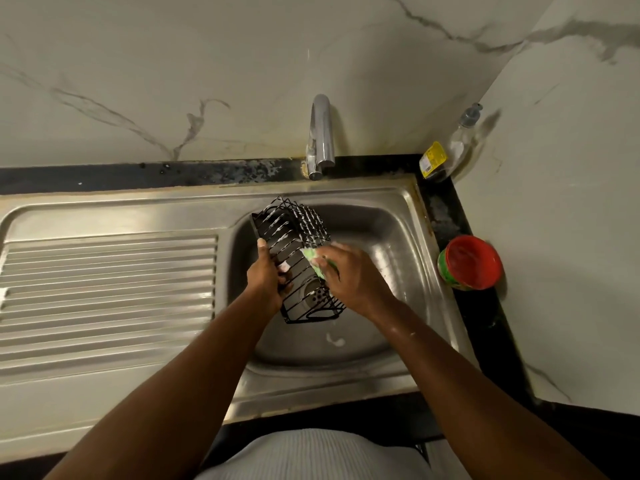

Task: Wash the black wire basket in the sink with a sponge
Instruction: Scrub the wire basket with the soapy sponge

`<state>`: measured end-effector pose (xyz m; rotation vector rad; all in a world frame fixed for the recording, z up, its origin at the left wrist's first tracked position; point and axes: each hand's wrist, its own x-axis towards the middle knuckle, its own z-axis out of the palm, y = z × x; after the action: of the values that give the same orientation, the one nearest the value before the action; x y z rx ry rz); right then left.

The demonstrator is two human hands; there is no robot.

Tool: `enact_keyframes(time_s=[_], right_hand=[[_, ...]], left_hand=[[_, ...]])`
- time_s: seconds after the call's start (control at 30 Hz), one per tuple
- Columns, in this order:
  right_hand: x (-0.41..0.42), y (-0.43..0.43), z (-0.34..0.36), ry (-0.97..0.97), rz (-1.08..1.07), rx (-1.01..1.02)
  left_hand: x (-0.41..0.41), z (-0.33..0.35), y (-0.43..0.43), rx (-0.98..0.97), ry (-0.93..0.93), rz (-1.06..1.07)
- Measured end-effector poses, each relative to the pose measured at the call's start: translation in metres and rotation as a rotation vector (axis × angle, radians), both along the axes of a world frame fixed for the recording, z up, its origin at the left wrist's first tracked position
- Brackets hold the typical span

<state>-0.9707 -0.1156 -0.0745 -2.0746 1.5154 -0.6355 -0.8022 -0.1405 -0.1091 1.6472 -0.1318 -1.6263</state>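
Wire basket [298, 258]: black, grid of thin bars, flecked with white foam.
Sponge [317, 263]: pale green, white suds.
Sink [391, 237]: dull steel grey, one white foam blob on the floor.
Drainboard [107, 292]: same grey, parallel ribbed grooves.
Tap [322, 133]: bright chrome.
Wall [173, 81]: off-white marble, grey veining.
Counter [225, 171]: black, mottled with pale stains.
Tub [472, 261]: red lid, green side.
Bottle [450, 150]: clear, yellow label, grey pump.
Garment [311, 455]: white, fine ribbing.
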Motion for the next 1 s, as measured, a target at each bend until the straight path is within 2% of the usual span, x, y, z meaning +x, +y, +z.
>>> enact_keyframes(time_s=[0.1,0.17,0.23,0.33,0.5,0.57,0.63,0.77,0.83,0.9,1.0], right_hand=[[0.017,-0.02,0.006,0.024,-0.092,-0.02],[0.027,-0.023,0.004,0.136,-0.126,-0.046],[0.033,-0.012,0.002,0.254,-0.019,-0.13],[0.03,0.008,-0.002,0.317,0.14,-0.179],[0.025,0.018,-0.015,0.313,0.37,-0.129],[0.018,0.014,-0.018,0.287,0.434,-0.094],[0.01,0.002,-0.022,0.24,0.369,-0.085],[0.002,-0.016,-0.022,0.18,-0.058,0.022],[-0.002,-0.019,-0.025,0.212,-0.168,0.044],[-0.004,-0.014,-0.023,0.179,-0.149,0.024],[0.005,0.005,-0.018,0.099,0.0,-0.066]], left_hand=[[-0.007,0.003,-0.005,-0.018,0.021,-0.014],[-0.011,0.004,-0.01,-0.004,0.02,-0.013],[-0.011,0.003,-0.011,0.019,0.0,0.002],[-0.008,-0.003,-0.009,0.033,-0.004,0.043],[-0.014,-0.007,-0.003,0.102,-0.069,0.107],[-0.014,-0.005,-0.004,0.124,-0.04,0.119],[-0.013,-0.006,-0.007,0.123,-0.005,0.14],[-0.019,-0.002,-0.011,0.114,-0.005,0.152],[-0.021,-0.002,-0.012,0.124,-0.014,0.162],[-0.017,-0.002,-0.013,0.142,-0.003,0.165],[-0.01,-0.008,-0.015,0.16,0.008,0.16]])
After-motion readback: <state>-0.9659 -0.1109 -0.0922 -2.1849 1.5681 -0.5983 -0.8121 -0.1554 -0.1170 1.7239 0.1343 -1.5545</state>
